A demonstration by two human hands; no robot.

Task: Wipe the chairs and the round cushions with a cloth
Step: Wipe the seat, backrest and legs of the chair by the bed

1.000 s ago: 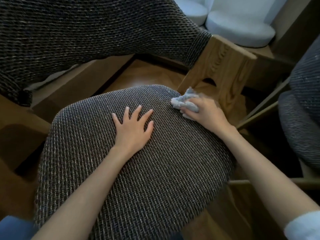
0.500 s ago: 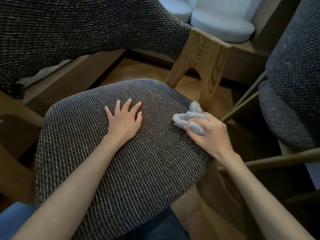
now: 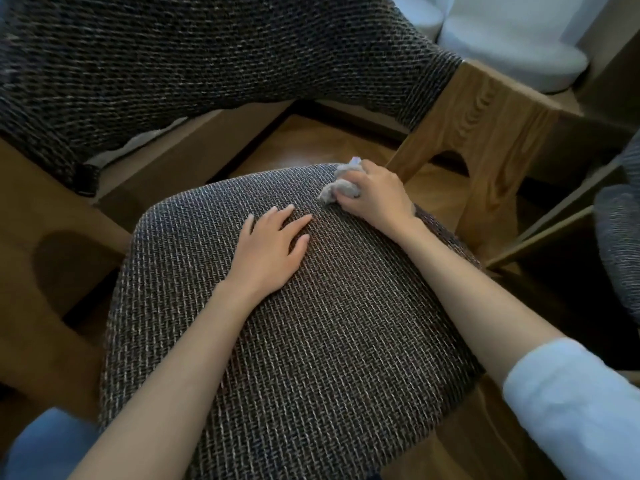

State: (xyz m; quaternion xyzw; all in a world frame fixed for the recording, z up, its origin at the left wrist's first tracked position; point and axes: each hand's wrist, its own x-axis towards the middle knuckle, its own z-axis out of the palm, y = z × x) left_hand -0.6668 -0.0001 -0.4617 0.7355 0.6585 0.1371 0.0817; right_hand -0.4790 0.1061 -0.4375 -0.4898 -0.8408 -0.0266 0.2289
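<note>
A chair seat (image 3: 311, 341) of dark woven fabric fills the middle of the head view, with its woven backrest (image 3: 190, 53) above and a wooden armrest post (image 3: 485, 126) at the right. My left hand (image 3: 270, 251) lies flat on the seat, fingers straight and close together. My right hand (image 3: 377, 195) grips a crumpled grey cloth (image 3: 341, 187) and presses it on the seat's far right corner, just beside the wooden post. Two pale round cushions (image 3: 512, 53) sit on a ledge at the top right.
A second woven chair (image 3: 620, 244) stands at the right edge, with its wooden rails (image 3: 554, 230) close to my right arm. Wooden floor (image 3: 322, 143) shows between seat and backrest. A wooden frame part (image 3: 52, 237) borders the seat on the left.
My right hand has carried the cloth from the seat's right edge back up to the far right corner. My left hand stays flat on the seat, its fingers now closer together.
</note>
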